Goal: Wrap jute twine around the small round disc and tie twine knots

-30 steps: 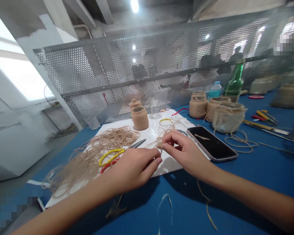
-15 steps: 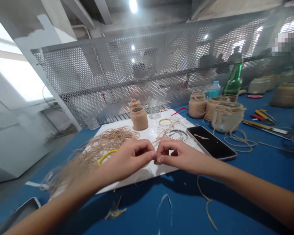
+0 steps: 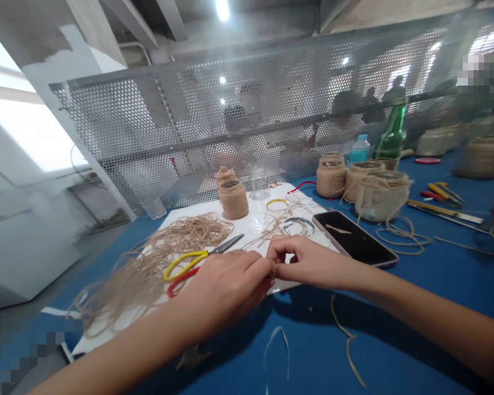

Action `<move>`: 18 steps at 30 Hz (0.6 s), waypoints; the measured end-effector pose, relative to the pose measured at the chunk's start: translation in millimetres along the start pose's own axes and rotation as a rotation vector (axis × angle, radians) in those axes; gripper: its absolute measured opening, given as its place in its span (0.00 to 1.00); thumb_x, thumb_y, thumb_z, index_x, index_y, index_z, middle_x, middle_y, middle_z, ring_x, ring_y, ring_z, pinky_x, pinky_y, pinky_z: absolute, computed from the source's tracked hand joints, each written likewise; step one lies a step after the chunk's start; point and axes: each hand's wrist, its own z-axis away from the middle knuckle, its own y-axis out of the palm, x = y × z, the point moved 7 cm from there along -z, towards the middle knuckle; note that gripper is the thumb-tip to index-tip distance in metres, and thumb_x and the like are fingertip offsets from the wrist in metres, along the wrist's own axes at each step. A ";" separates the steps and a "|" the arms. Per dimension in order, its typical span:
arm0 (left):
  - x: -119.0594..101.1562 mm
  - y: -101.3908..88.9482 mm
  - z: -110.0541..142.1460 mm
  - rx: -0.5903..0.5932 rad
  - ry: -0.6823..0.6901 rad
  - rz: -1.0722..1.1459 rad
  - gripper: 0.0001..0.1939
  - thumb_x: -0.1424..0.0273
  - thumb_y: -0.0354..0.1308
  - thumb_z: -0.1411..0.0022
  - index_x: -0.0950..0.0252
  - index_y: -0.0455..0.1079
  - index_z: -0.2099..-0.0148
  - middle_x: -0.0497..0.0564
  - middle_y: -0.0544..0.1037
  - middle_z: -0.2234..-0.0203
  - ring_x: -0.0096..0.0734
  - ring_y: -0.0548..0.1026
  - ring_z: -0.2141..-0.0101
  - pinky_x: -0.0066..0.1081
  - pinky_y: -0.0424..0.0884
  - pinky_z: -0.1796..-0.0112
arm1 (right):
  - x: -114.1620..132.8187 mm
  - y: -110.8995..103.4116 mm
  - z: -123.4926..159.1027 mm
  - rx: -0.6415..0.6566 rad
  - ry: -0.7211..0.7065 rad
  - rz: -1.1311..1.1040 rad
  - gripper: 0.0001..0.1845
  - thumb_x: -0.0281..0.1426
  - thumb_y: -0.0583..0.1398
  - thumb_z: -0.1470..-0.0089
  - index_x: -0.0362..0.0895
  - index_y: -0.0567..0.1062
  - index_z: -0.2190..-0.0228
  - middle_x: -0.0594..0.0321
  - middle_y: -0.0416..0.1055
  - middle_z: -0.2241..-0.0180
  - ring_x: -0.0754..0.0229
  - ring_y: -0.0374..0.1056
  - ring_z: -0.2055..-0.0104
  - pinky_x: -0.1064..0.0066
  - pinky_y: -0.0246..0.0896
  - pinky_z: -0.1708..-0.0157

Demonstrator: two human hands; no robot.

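Note:
My left hand and my right hand meet fingertip to fingertip over the front edge of the white board. Both are closed in a pinch; whatever lies between the fingers is hidden. Beside my left hand lie scissors with one yellow and one red handle, the red one partly covered by the hand. A loose heap of jute twine spreads to the left. Loose strands of twine and a ring of clear tape lie just beyond my right hand.
Twine-wrapped jars and a clear glass jar stand at the back of the board. To the right are a black phone, more wrapped jars, a green bottle and a yellow cutter. Perforated metal panel behind.
My left hand has moved right and down and turned its back up, uncovering the scissors' blades and red handle. My right hand has shifted slightly right.

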 end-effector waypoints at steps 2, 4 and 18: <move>1.9 0.8 0.1 -0.011 -0.022 0.127 0.05 0.70 0.46 0.38 0.63 0.62 0.63 0.47 0.72 0.73 0.25 0.67 0.75 0.24 0.58 0.76 | -0.8 -0.4 0.2 0.008 0.012 -0.050 0.04 0.27 0.57 0.52 0.41 0.71 0.75 0.67 0.63 0.76 0.67 0.58 0.72 0.76 0.53 0.73; 5.2 -1.2 -0.2 -0.047 -0.051 0.242 0.03 0.71 0.48 0.39 0.63 0.62 0.62 0.45 0.71 0.74 0.23 0.66 0.76 0.23 0.58 0.75 | -3.5 0.2 0.5 0.022 0.040 -0.139 0.04 0.29 0.57 0.51 0.41 0.70 0.75 0.68 0.62 0.77 0.68 0.56 0.74 0.76 0.51 0.75; 20.1 -26.3 5.1 -0.449 -0.079 0.302 0.03 0.76 0.54 0.42 0.66 0.64 0.64 0.48 0.72 0.73 0.18 0.63 0.78 0.20 0.62 0.76 | -2.7 17.2 0.4 -0.004 0.070 -0.879 0.10 0.35 0.56 0.47 0.40 0.69 0.70 0.65 0.62 0.74 0.69 0.60 0.76 0.75 0.62 0.77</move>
